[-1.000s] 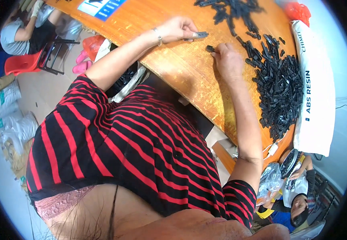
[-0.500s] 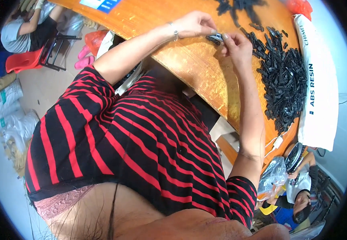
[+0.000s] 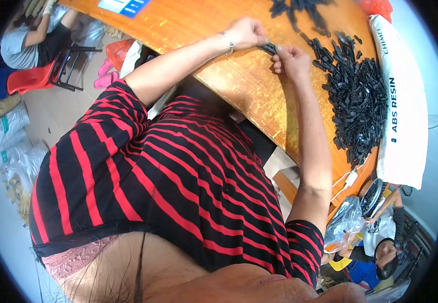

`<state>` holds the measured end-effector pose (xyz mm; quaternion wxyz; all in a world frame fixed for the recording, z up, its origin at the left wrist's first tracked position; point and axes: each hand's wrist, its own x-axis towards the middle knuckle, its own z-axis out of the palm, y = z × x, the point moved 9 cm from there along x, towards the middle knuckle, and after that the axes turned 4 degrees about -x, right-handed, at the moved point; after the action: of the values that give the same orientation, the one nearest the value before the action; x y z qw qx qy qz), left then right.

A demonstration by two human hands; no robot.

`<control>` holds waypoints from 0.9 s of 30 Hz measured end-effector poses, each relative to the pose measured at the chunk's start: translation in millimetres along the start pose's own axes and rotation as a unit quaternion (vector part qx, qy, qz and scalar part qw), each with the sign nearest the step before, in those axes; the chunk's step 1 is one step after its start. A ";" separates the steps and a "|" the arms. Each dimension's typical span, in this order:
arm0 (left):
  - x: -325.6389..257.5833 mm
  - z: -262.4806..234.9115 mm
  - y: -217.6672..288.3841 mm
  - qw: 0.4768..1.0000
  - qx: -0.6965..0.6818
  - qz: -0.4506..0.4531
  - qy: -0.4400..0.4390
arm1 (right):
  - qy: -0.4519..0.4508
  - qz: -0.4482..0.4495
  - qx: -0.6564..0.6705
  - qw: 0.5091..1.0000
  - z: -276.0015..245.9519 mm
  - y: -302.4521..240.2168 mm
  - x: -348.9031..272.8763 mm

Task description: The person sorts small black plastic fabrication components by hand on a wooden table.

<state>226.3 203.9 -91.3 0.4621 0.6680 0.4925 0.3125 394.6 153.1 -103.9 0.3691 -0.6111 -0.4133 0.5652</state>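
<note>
Probably light and stiff, the black part (image 3: 268, 49) should suit end holds; left hand (image 3: 248, 33) pinches it at ten o'clock, right hand (image 3: 295, 60) at four.

A: Light?
B: Bright overall; source out of view. Table (image 3: 236, 83): pale glare toward near edge; soft shadow beside right forearm (image 3: 314, 136).
A: Focus?
B: Near heap of black parts (image 3: 357, 106): fairly crisp. Far black parts (image 3: 304, 10), red bag (image 3: 375, 7): blurred. Held black piece (image 3: 268, 49): detail too small to tell.
A: Distortion?
B: Fisheye; white sack (image 3: 403, 116) bowed, corners black, bluish fringe at right rim.
</note>
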 end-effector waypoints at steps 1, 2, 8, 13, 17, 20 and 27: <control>-0.1 0.6 -0.6 1.000 0.022 -0.008 0.001 | 0.003 0.006 0.011 1.000 0.1 2.8 0.2; 0.2 0.9 -1.2 0.999 0.044 -0.017 0.002 | 0.003 0.009 0.012 1.000 -0.5 4.5 0.2; -1.6 -1.0 1.7 0.995 0.094 -0.034 -0.006 | 0.018 0.007 -0.081 0.997 2.4 -4.2 -3.8; -1.6 0.6 9.8 0.991 0.134 -0.023 0.001 | 0.028 0.002 -0.142 0.990 3.0 -5.7 -3.9; -9.9 2.7 22.2 0.986 0.167 -0.015 0.000 | 0.027 0.013 -0.176 0.984 2.5 -8.4 -3.0; -13.0 1.3 19.7 0.984 0.179 0.007 0.020 | 0.052 -0.011 -0.184 0.982 5.1 -7.3 -5.8; -20.1 -0.9 9.8 0.992 0.115 0.056 -0.007 | 0.039 -0.079 -0.122 0.989 7.8 -13.9 -30.1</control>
<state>222.8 184.2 -81.1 0.3672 0.7456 0.4836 0.2746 385.0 130.6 -80.2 0.3512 -0.6383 -0.5114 0.4558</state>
